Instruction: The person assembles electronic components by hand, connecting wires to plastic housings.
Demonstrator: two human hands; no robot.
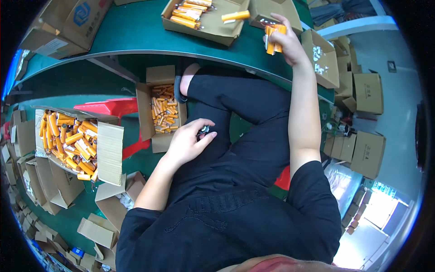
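Over the bench's front edge, my right hand (287, 43) is closed around several orange cylindrical battery cells (274, 38), bunched together. One single orange battery cell (235, 17), slightly blurred, appears just left of that hand, above the right side of a shallow cardboard tray (221, 37); whether it touches the tray I cannot tell. More orange cells (188, 13) lie in the tray's left part, with wire ends showing. Above my lap, my left hand (185, 143) is curled with thumb and fingers around a small dark object with shiny parts (203, 130), mostly hidden.
Beside the tray stand another cardboard box (275, 11) and a box with small white pieces (333, 68). Orange cells fill an open carton (110, 149) at the left and a floor carton (146, 111). Red stools (106, 107) and stacked cartons (368, 93) surround me.
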